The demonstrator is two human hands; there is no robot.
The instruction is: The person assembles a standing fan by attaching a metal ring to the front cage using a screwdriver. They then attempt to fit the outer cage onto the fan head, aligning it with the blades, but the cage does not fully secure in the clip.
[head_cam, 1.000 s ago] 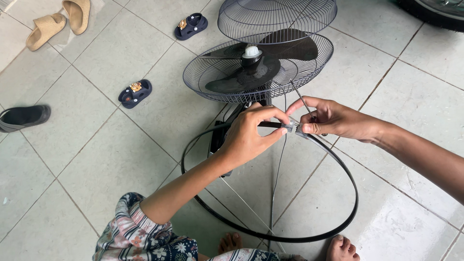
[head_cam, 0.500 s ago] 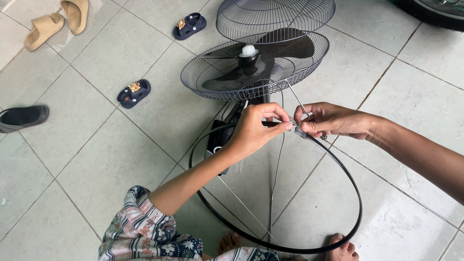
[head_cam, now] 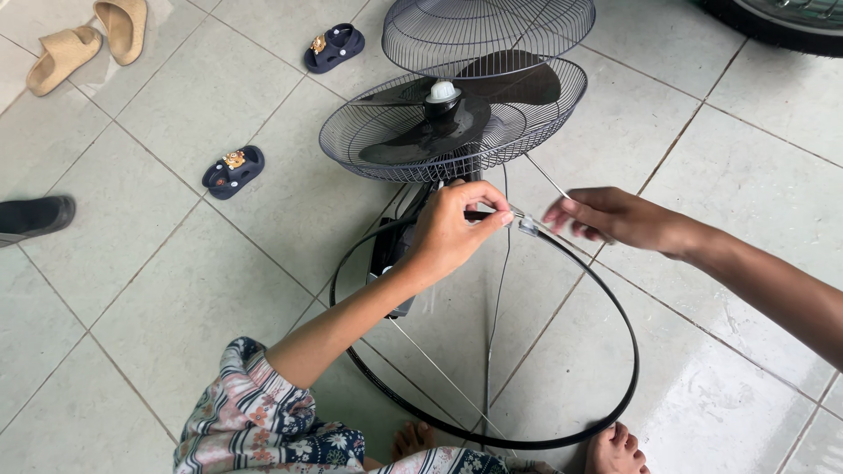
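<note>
On the tiled floor (head_cam: 158, 290) lies a dismantled standing fan, its rear wire guard (head_cam: 452, 132) facing up like a shallow basket with the dark blades (head_cam: 457, 110) and their white hub cap (head_cam: 443, 90) sitting inside it, while the front wire guard (head_cam: 487, 31) rests just behind it with nothing in it. Nearer the person, a large black rim ring (head_cam: 606, 298) stands tilted, its low edge beside bare toes (head_cam: 615, 448) and its top held up between the hands. The left hand (head_cam: 448, 233) has its grip closed around the top of the ring, thumb and fingertips pinching right beside the small metal clip (head_cam: 527, 225) where the ring's ends meet. The right hand (head_cam: 606, 218) is just beside that clip; its grip looks pinched on a thin metal rod (head_cam: 546, 180), though blur leaves this uncertain. To do this well, I judge the left hand should keep the ring's ends steady and level while the right works squarely at the clip, without twisting the ring. Small sandals (head_cam: 233, 169) lie well apart to the left.
</note>
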